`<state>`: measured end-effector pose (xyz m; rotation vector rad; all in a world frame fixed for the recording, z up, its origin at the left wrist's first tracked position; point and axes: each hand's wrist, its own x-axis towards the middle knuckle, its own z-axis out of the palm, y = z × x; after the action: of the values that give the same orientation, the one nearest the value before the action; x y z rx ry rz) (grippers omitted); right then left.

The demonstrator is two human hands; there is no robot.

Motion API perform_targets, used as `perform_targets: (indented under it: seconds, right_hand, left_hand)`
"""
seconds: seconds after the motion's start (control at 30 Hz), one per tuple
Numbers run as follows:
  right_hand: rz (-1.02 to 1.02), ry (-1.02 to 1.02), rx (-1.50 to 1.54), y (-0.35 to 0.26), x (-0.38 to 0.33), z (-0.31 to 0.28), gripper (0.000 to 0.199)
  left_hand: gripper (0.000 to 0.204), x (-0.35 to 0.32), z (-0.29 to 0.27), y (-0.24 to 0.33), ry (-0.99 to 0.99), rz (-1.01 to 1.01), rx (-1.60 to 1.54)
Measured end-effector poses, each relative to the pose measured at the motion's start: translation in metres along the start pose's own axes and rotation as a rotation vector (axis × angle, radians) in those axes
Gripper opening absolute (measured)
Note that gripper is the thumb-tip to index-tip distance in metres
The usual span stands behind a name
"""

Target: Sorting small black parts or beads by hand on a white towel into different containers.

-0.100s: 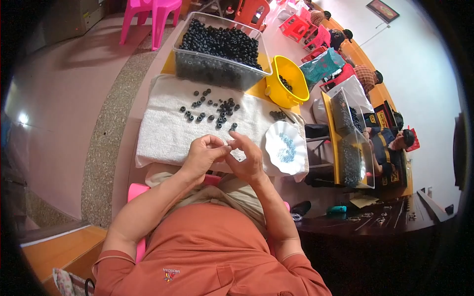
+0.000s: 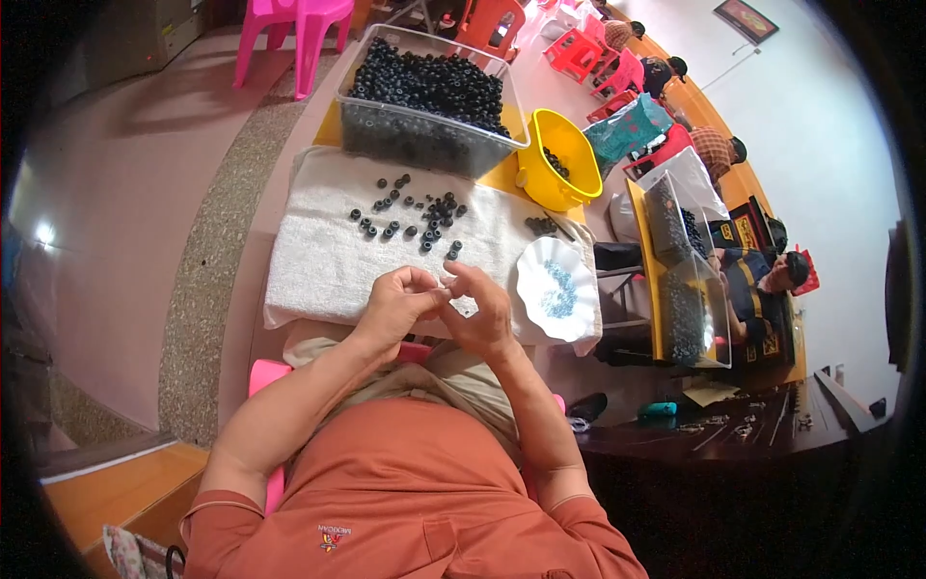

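Observation:
My left hand [image 2: 395,304] and my right hand [image 2: 482,311] meet fingertip to fingertip over the near edge of a white towel [image 2: 318,261]. Both pinch a small part between them, too small to make out. Several loose black rings [image 2: 415,217] lie scattered on the towel just beyond my hands. To the right of my right hand stands a white scalloped plate [image 2: 532,259] holding small bluish-grey pieces [image 2: 558,291].
A clear bin [image 2: 424,145] heaped with black rings stands behind the towel, a yellow bucket [image 2: 564,193] to its right. Farther right are more clear bins [image 2: 680,309] and seated people [image 2: 762,275]. A pink chair [image 2: 299,29] stands at the back, a dark table [image 2: 733,439] at lower right.

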<state>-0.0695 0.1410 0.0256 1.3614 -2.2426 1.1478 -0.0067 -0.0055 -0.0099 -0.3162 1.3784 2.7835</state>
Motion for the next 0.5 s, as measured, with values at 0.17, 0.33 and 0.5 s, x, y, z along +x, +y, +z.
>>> perform_targets:
  seconds: [0.17, 0.33, 0.5]
  right_hand:
    - [-0.005, -0.026, 0.057, 0.008, 0.001, -0.003, 0.043]
    - [0.013, 0.141, -0.035, 0.035, 0.013, -0.025, 0.034]
    - [-0.055, 0.386, -0.350, 0.075, 0.060, -0.081, 0.025]
  left_hand:
    - [0.017, -0.003, 0.004, 0.004, 0.014, 0.001, -0.045]
    - [0.014, -0.005, 0.007, 0.008, 0.032, -0.032, -0.045]
    - [0.014, -0.008, 0.005, 0.009, 0.079, -0.080, -0.009]
